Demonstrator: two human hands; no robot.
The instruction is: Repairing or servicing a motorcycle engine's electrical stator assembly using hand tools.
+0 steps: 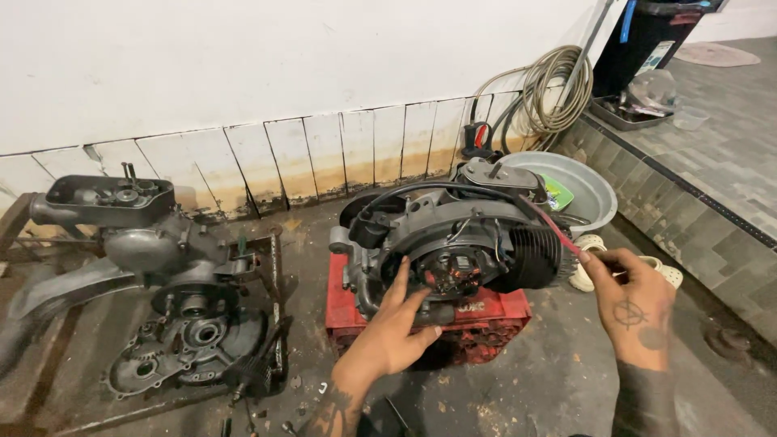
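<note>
Red wire (550, 220) pinched in right hand (635, 303), engine (453, 243) left

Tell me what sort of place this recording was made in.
Probably an informal repair workshop for small engines, set up on a bare floor. A scooter-type engine sits on a red crate, a second, opened engine case lies to the left, and coiled hose hangs by the stained tiled wall.

The scene is seen from a single head-worn camera, angled down and forward over a grimy floor (558, 380). A white wall (283, 65) is faced across it. The engine (453, 243) on its red crate (486, 316) is viewed from close, at arm's reach, roughly centred.
</note>
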